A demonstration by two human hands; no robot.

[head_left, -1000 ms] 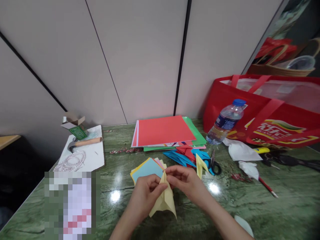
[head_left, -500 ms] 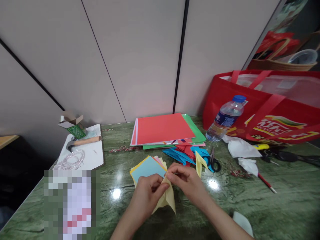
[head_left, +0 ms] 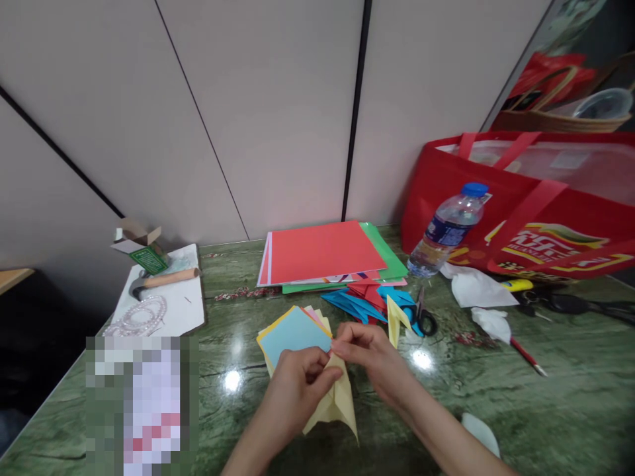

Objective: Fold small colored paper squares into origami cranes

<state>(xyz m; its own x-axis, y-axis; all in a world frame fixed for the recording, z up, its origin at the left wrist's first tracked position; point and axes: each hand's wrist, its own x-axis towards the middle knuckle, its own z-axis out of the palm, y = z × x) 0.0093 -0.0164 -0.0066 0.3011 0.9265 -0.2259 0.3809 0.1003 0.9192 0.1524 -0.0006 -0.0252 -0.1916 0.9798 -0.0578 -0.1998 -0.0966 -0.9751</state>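
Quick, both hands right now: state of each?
Left hand: closed, holding the yellow paper between thumb and fingers.
Right hand: closed, fingertips pinching the same paper near its top.

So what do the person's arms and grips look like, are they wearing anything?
The left grip and right grip are plain human ones, without gloves. The left forearm and right forearm are bare and slim. I see no sleeve, watch, bracelet or ring, though some fingers are partly hidden.
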